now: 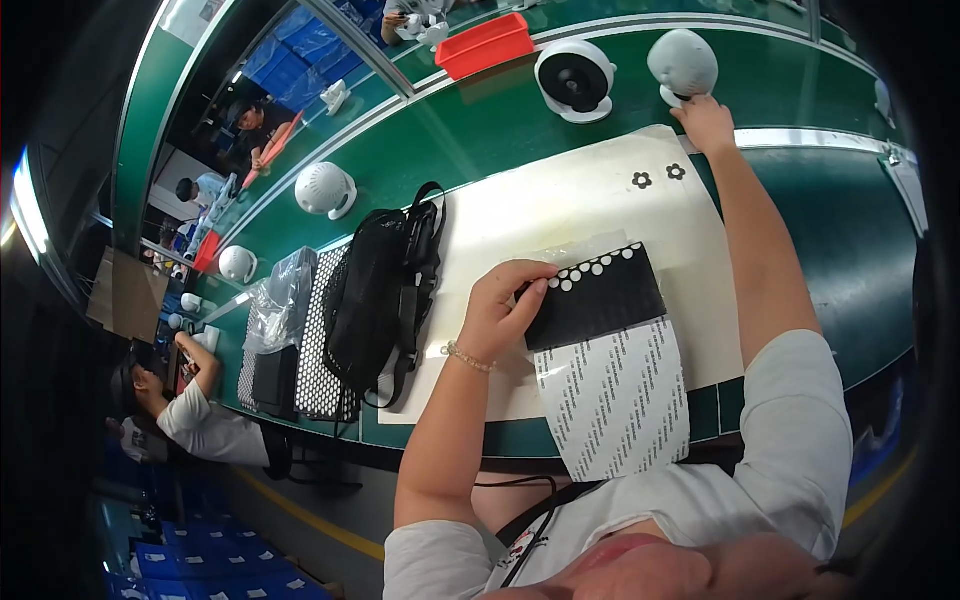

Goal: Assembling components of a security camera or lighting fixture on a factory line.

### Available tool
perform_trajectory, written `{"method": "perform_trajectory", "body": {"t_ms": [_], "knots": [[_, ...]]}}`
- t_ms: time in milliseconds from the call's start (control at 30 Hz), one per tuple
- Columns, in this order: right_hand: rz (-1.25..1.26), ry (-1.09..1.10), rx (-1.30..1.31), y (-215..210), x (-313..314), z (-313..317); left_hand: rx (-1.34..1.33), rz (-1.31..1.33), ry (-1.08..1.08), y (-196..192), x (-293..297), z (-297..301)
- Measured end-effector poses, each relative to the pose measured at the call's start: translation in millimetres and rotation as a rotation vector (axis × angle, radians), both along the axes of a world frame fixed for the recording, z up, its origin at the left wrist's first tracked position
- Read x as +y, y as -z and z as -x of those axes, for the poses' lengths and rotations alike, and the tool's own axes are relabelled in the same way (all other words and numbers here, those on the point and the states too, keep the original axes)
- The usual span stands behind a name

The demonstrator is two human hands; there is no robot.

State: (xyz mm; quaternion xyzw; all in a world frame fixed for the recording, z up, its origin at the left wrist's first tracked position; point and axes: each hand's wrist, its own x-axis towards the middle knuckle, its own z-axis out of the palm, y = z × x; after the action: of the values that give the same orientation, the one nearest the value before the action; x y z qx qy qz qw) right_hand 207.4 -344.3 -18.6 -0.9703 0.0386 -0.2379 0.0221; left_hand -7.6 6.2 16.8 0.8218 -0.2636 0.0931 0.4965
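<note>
Here, our left hand [503,303] pinches the black sheet [603,302], lying at its three o'clock, perhaps for steadiness; toward one o'clock, our right hand [707,124] touches the white device [683,62], its grip unclear to us.

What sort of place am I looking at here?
Probably a factory assembly line: similar white rounded devices stand along a long green workbench, and another person in a pale shirt is at it farther left.
</note>
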Motion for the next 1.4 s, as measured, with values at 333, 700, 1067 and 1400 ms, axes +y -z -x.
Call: {"method": "perform_trajectory", "body": {"t_ms": [333,700,1067,1400], "knots": [[-0.093,-0.192,-0.155,5.5,8.1,10.2,0.106,0.249,0.004,4.1,4.6,-2.5],[-0.099,-0.539,-0.259,49.2,-41.2,-62.3,-0.301,0.351,-0.262,9.5,27.3,-25.6],[-0.171,-0.512,-0.184,69.4,-48.0,-91.2,-0.155,0.318,-0.312,10.9,35.0,-21.6],[-0.259,-0.532,-0.156,75.9,-49.3,-98.7,-0.140,0.284,-0.298,10.2,35.9,-21.0]]}}
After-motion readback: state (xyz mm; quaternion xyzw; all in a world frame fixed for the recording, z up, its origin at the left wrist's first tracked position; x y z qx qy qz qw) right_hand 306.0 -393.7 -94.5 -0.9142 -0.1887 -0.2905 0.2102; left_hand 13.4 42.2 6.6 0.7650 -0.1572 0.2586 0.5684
